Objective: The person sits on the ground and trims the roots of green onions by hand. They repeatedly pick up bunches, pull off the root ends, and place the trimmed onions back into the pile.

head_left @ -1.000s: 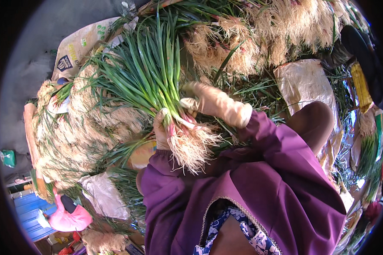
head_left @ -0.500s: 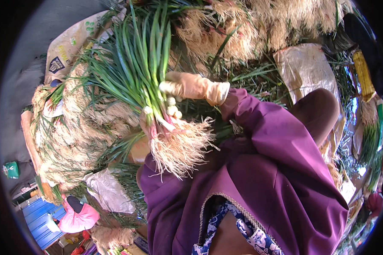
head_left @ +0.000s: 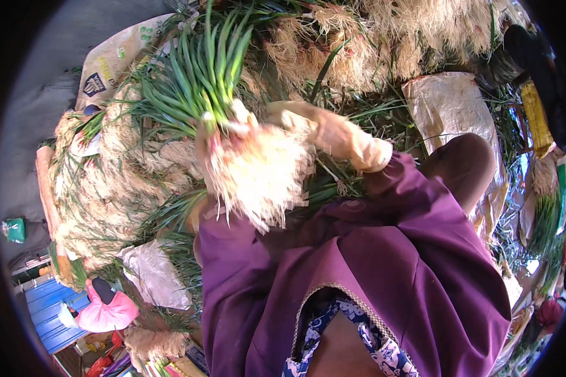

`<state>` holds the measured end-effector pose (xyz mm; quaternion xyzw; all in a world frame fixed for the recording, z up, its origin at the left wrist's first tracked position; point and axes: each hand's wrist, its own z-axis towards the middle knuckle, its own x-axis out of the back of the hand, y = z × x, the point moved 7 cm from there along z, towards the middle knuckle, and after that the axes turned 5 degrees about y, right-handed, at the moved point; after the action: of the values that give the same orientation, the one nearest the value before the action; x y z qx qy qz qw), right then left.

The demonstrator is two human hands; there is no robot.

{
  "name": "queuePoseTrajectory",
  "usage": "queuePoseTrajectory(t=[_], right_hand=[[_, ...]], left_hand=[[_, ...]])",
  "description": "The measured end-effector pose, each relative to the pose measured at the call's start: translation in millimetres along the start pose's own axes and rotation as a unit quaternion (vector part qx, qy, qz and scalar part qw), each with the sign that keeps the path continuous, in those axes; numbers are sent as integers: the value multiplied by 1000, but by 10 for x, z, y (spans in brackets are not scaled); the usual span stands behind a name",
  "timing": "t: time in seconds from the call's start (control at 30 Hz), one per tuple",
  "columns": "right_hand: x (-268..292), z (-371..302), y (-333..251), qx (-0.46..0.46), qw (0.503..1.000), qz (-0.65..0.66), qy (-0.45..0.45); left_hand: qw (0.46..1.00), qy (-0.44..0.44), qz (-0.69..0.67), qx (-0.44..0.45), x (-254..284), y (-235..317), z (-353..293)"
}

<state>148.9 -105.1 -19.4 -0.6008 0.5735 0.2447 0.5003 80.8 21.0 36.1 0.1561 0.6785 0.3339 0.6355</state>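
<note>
A bunch of spring onions (head_left: 217, 75) is held up in front of me, leaves pointing away and pale shaggy roots hanging toward my lap. My left hand (head_left: 204, 151) is closed around it near the bulbs; roots and stalks hide most of this gloved hand. Just right of the bunch is my right hand (head_left: 305, 122), in a cream and tan glove. Blur smears its fingers near the roots, and whether they hold anything cannot be made out.
Heaped spring onions (head_left: 119, 201) lie at the left, with more root clumps (head_left: 415, 31) at the far side. A flattened sack (head_left: 446, 103) lies to the right, a whitish sack (head_left: 154, 273) at lower left. A person in pink (head_left: 107, 308) sits beyond it.
My right hand has come off the stalks and moved right and slightly nearer to me. The bunch has risen a little, and its roots are now blurred.
</note>
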Motion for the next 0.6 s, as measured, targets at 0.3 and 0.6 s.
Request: queuePoseTrajectory(t=[0.3,0.6], right_hand=[[-908,-1014,-572,277,902,-157,-292],[-628,-460,-265,314,633,-704,-62]], left_hand=[[951,73,115,-277,-947,2014,546],[900,143,27,-412,-1508,3020,-292]])
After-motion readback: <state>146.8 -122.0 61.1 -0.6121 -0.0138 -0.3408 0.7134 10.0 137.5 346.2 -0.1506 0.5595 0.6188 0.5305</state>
